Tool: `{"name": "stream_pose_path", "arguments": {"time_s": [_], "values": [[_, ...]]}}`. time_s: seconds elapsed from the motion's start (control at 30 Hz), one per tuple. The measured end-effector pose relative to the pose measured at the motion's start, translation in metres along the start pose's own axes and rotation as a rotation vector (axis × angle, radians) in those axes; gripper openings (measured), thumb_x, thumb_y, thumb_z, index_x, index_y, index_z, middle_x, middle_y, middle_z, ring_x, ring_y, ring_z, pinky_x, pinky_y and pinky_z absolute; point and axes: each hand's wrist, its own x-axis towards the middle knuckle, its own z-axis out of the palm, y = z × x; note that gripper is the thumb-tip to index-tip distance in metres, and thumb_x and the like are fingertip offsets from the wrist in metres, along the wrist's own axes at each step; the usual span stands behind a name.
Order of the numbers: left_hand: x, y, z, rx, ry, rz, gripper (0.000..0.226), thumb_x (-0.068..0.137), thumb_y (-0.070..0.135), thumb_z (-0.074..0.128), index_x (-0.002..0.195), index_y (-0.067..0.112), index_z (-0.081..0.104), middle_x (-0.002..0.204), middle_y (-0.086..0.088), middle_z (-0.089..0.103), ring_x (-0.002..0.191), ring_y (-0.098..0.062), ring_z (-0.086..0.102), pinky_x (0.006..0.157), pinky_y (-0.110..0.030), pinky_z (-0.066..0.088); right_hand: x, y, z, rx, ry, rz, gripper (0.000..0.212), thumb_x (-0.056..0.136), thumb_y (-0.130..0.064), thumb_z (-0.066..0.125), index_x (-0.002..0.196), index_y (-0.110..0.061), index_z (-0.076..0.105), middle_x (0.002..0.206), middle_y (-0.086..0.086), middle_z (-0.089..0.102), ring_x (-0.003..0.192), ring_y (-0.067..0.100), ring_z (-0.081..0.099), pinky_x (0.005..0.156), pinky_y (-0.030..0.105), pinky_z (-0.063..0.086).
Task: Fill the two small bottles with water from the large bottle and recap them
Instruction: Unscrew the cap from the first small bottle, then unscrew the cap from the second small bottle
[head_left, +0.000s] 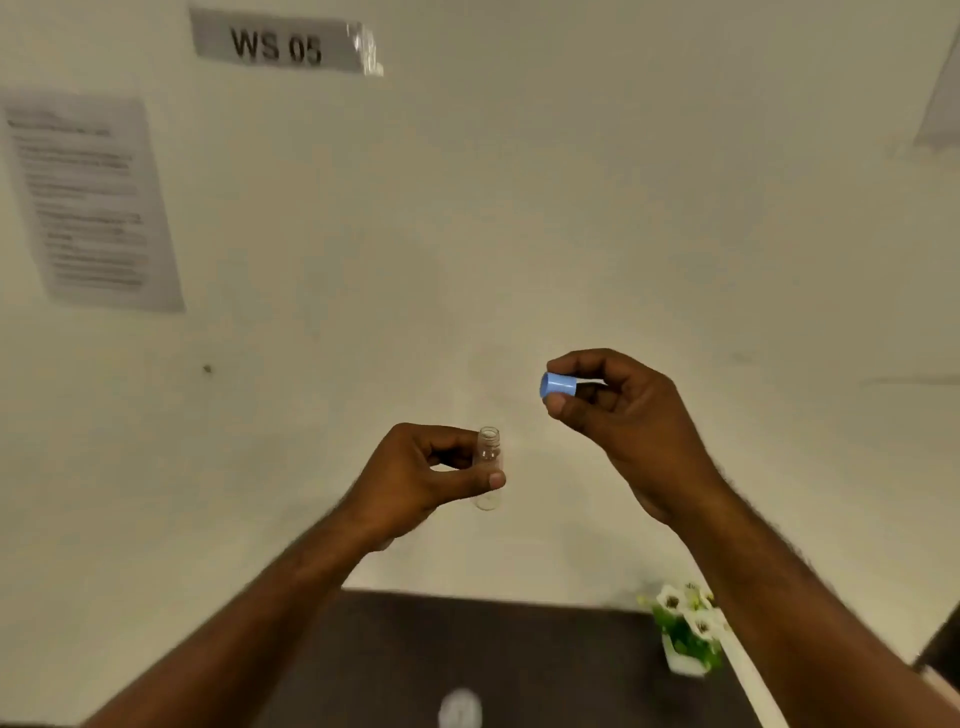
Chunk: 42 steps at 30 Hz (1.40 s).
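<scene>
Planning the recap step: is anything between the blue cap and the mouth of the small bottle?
Nothing visible. The right hand pinches the blue cap up and to the right of the small bottle, which the left hand holds upright with its mouth uncovered. Only open air lies between them.

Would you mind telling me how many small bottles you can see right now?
1. The small bottle is uncapped and upright in the left hand; the right hand holds its blue cap. The second one may be out of view; a blurred white object at the bottom edge is unidentifiable.
</scene>
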Motion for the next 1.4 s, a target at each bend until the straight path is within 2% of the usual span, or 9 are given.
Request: {"name": "stream_pose_path", "arguments": {"time_s": [0.13, 0.3, 0.43, 0.53, 0.6, 0.67, 0.83, 1.07, 1.4], "values": [[-0.068, -0.084, 0.009, -0.004, -0.048, -0.25, 0.03, 0.07, 0.012, 0.091, 0.098, 0.017, 0.081, 0.096, 0.004, 0.081, 0.092, -0.01, 0.077, 0.079, -0.017, 0.057, -0.061, 0.056, 0.028, -0.012, -0.004, 0.145, 0.023, 0.08, -0.002, 0.081, 0.095, -0.015, 0.068, 0.098, 0.0, 0.077, 0.091, 0.018, 0.073, 0.079, 0.026, 0.058], [-0.16, -0.182, 0.024, 0.05, -0.112, -0.494, 0.034, 0.071, 0.009, 0.091, 0.102, 0.018, 0.08, 0.099, -0.002, 0.079, 0.094, -0.015, 0.077, 0.085, -0.03, 0.062, -0.151, 0.141, 0.079, -0.106, -0.084, 0.431, 0.022, 0.081, -0.009, 0.08, 0.093, -0.023, 0.069, 0.094, -0.003, 0.076, 0.084, 0.011, 0.071, 0.077, 0.029, 0.058], [-0.209, -0.236, 0.032, 0.19, -0.222, -0.589, 0.034, 0.074, 0.02, 0.089, 0.106, 0.026, 0.079, 0.101, 0.008, 0.077, 0.094, -0.004, 0.074, 0.088, -0.026, 0.06, -0.217, 0.196, 0.117, -0.215, -0.205, 0.576, 0.03, 0.083, -0.011, 0.078, 0.11, -0.025, 0.073, 0.097, -0.011, 0.075, 0.088, 0.002, 0.071, 0.08, 0.02, 0.057], [-0.228, -0.266, 0.036, 0.255, -0.255, -0.649, 0.033, 0.073, 0.018, 0.089, 0.103, 0.026, 0.079, 0.096, 0.011, 0.075, 0.086, 0.003, 0.072, 0.084, -0.016, 0.056, -0.252, 0.229, 0.139, -0.296, -0.286, 0.708, 0.027, 0.083, -0.012, 0.077, 0.104, -0.028, 0.073, 0.095, -0.012, 0.074, 0.088, -0.004, 0.069, 0.08, 0.012, 0.051], [-0.234, -0.279, 0.037, 0.309, -0.306, -0.662, 0.031, 0.076, 0.018, 0.087, 0.105, 0.024, 0.078, 0.095, 0.013, 0.071, 0.084, 0.004, 0.069, 0.082, -0.013, 0.051, -0.267, 0.248, 0.151, -0.347, -0.324, 0.793, 0.023, 0.081, -0.016, 0.078, 0.094, -0.032, 0.068, 0.093, -0.012, 0.071, 0.088, 0.0, 0.068, 0.08, 0.018, 0.052], [-0.236, -0.292, 0.036, 0.369, -0.351, -0.648, 0.028, 0.079, 0.02, 0.084, 0.107, 0.021, 0.078, 0.1, 0.008, 0.071, 0.089, -0.002, 0.067, 0.086, -0.02, 0.053, -0.275, 0.266, 0.162, -0.418, -0.355, 0.865, 0.021, 0.081, -0.02, 0.078, 0.088, -0.033, 0.064, 0.09, -0.013, 0.069, 0.086, 0.001, 0.066, 0.074, 0.018, 0.049], [-0.245, -0.32, 0.036, 0.436, -0.43, -0.66, 0.034, 0.082, 0.022, 0.081, 0.116, 0.023, 0.074, 0.112, 0.005, 0.068, 0.099, -0.006, 0.065, 0.094, -0.026, 0.055, -0.291, 0.307, 0.183, -0.52, -0.413, 0.99, 0.017, 0.087, -0.018, 0.071, 0.087, -0.031, 0.06, 0.085, -0.011, 0.065, 0.082, 0.007, 0.063, 0.068, 0.021, 0.048], [-0.255, -0.351, 0.041, 0.501, -0.504, -0.633, 0.036, 0.087, 0.022, 0.077, 0.122, 0.023, 0.07, 0.123, 0.003, 0.065, 0.11, -0.011, 0.063, 0.099, -0.025, 0.05, -0.31, 0.338, 0.205, -0.59, -0.393, 0.969, 0.014, 0.089, -0.013, 0.064, 0.09, -0.027, 0.06, 0.091, -0.01, 0.063, 0.084, 0.008, 0.061, 0.075, 0.029, 0.053], [-0.251, -0.369, 0.042, 0.506, -0.517, -0.578, 0.034, 0.087, 0.02, 0.076, 0.119, 0.021, 0.068, 0.122, 0.0, 0.065, 0.11, -0.014, 0.063, 0.097, -0.027, 0.05, -0.313, 0.356, 0.216, -0.64, -0.472, 0.937, 0.017, 0.091, -0.014, 0.064, 0.106, -0.022, 0.061, 0.115, -0.002, 0.055, 0.095, 0.019, 0.061, 0.083, 0.033, 0.052]]}}
